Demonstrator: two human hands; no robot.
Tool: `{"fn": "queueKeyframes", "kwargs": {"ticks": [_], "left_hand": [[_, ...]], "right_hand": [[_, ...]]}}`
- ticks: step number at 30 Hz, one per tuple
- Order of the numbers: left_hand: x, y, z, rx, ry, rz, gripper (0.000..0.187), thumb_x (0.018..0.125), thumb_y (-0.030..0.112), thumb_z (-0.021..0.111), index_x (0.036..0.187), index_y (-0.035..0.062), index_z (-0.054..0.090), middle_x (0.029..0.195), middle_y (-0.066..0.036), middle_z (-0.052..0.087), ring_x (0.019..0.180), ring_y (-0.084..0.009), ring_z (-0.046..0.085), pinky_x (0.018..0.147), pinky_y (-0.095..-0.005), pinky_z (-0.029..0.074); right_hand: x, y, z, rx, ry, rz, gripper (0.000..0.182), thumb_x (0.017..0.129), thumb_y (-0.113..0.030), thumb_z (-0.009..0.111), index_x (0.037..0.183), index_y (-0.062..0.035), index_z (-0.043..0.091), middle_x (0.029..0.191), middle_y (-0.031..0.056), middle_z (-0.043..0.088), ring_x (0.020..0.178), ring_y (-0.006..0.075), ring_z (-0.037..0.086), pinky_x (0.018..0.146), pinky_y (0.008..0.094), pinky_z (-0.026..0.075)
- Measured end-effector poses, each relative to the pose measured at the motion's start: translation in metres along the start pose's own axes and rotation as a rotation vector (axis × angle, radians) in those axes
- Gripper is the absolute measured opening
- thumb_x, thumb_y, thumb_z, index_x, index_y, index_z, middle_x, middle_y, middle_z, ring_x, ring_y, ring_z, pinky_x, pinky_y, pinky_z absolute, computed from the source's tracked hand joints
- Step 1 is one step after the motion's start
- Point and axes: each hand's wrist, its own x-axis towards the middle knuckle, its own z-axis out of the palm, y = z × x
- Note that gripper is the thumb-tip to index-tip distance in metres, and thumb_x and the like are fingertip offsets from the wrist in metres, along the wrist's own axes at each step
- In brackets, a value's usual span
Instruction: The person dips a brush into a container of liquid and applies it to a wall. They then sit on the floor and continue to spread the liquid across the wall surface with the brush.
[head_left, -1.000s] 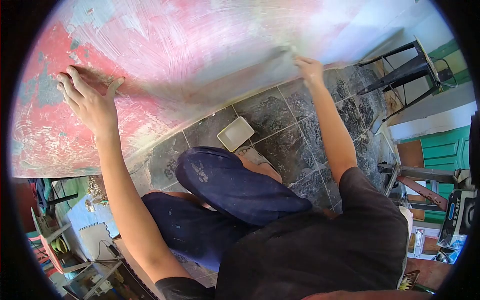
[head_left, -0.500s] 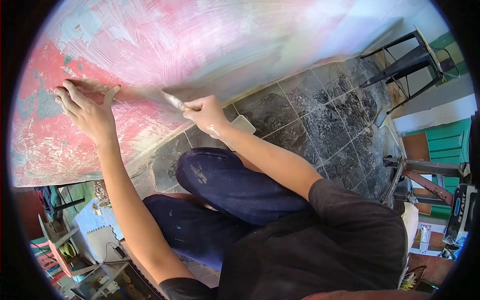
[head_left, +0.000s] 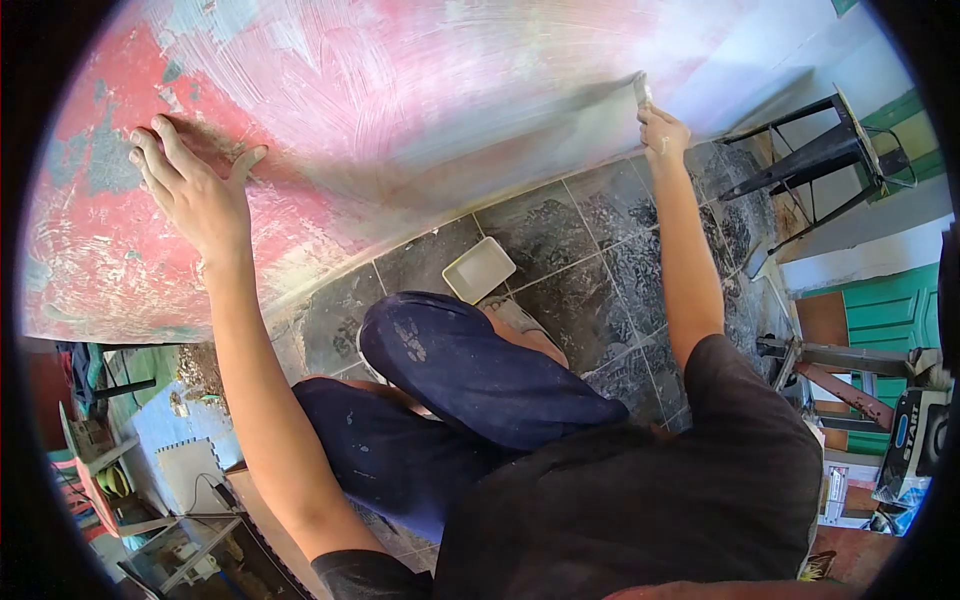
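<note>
My left hand lies spread against the red, patchy part of the wall, fingers apart and holding nothing. Out at the end of my stretched arm, my right hand grips a small paintbrush with a whitish head that meets the wall's lower part. Most of its handle is hidden in the fingers. White streaks run over the pink and red surface. Below the wall, a shallow cream tray sits on the dark tiles beside my foot.
White-smeared dark floor tiles run along the wall. A black metal stand is at the upper right, with a wooden frame below it. My bent knees are close to the tray. Household clutter fills the lower left.
My right hand has swept the paintbrush right and upward along the wall, extending the arm and uncovering the tray. My left hand stays spread on the wall.
</note>
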Motion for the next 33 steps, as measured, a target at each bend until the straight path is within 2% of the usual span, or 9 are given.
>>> {"fn": "queueKeyframes", "kwargs": {"ticks": [4,8,9,14,20,22,26,31,33], "left_hand": [[0.000,0.000,0.000,0.002,-0.014,-0.004,0.126,0.063,0.063,0.084,0.154,-0.0047,0.030,0.156,-0.033,0.032,0.146,-0.0491,0.031,0.118,-0.0540,0.035],[-0.001,0.002,0.001,0.011,-0.006,0.009,0.126,0.063,0.064,0.084,0.154,-0.0055,0.031,0.155,-0.034,0.032,0.145,-0.0506,0.031,0.118,-0.0551,0.035],[0.000,0.003,0.001,0.011,0.005,0.011,0.126,0.063,0.064,0.084,0.153,-0.0057,0.031,0.155,-0.034,0.031,0.145,-0.0511,0.031,0.118,-0.0555,0.035],[0.000,0.004,-0.001,-0.001,0.012,0.017,0.124,0.064,0.063,0.085,0.153,-0.0060,0.032,0.155,-0.034,0.032,0.145,-0.0512,0.031,0.117,-0.0556,0.036],[-0.001,0.002,-0.001,-0.008,0.003,0.009,0.124,0.064,0.062,0.085,0.154,-0.0043,0.031,0.156,-0.033,0.030,0.145,-0.0507,0.031,0.117,-0.0552,0.036],[0.000,0.003,-0.001,-0.010,-0.003,-0.001,0.124,0.063,0.061,0.086,0.154,-0.0039,0.031,0.157,-0.033,0.030,0.146,-0.0504,0.030,0.117,-0.0552,0.036],[0.000,0.004,0.001,-0.011,0.000,-0.016,0.125,0.062,0.060,0.087,0.154,-0.0044,0.031,0.157,-0.033,0.029,0.146,-0.0507,0.030,0.117,-0.0553,0.035],[0.001,0.005,0.000,-0.011,0.008,0.001,0.126,0.061,0.061,0.087,0.153,-0.0053,0.031,0.156,-0.034,0.030,0.145,-0.0512,0.030,0.117,-0.0555,0.035],[0.001,0.004,0.001,-0.002,0.008,0.007,0.126,0.062,0.061,0.087,0.153,-0.0054,0.032,0.156,-0.034,0.030,0.145,-0.0510,0.030,0.117,-0.0554,0.036]], "right_hand": [[-0.052,0.020,0.061,-0.168,0.058,-0.040,0.029,0.086,-0.005,0.075,0.113,0.0056,0.074,0.095,0.0110,0.073,0.077,0.0161,0.064,0.068,0.0280,0.051],[-0.189,0.037,0.164,-0.045,-0.261,-0.067,0.014,0.087,-0.004,0.071,0.099,-0.0034,0.079,0.066,0.0004,0.064,0.058,0.0071,0.052,0.049,0.0248,0.039],[-0.237,0.000,0.173,0.012,-0.312,-0.085,0.020,0.084,0.001,0.060,0.066,-0.0004,0.068,0.059,0.0011,0.058,0.058,0.0067,0.048,0.052,0.0317,0.037],[-0.273,-0.014,0.180,-0.172,-0.819,-0.025,0.023,0.088,-0.009,0.074,0.111,-0.0044,0.077,0.088,0.0093,0.076,0.058,0.0087,0.055,0.049,0.0246,0.045],[-0.119,0.005,0.087,-0.185,-0.515,0.208,0.025,0.083,-0.011,0.082,0.108,-0.0081,0.080,0.083,0.0005,0.071,0.065,0.0074,0.055,0.056,0.0231,0.043],[-0.059,0.021,0.037,-0.103,-0.383,0.096,0.030,0.082,-0.008,0.079,0.111,-0.0001,0.077,0.100,0.0092,0.076,0.085,0.0143,0.064,0.079,0.0288,0.051],[0.017,0.058,-0.020,-0.115,-0.087,0.002,0.028,0.083,-0.008,0.078,0.110,0.0016,0.077,0.098,0.0085,0.076,0.081,0.0161,0.065,0.075,0.0312,0.052],[-0.068,0.064,0.054,-0.421,0.186,-0.037,0.032,0.086,-0.020,0.077,0.106,0.0044,0.077,0.101,0.0166,0.077,0.088,0.0224,0.071,0.082,0.0372,0.055],[-0.140,0.073,0.109,-0.263,0.080,-0.219,0.018,0.086,-0.011,0.064,0.085,0.0026,0.076,0.066,0.0109,0.068,0.066,0.0148,0.060,0.066,0.0371,0.049]]}}
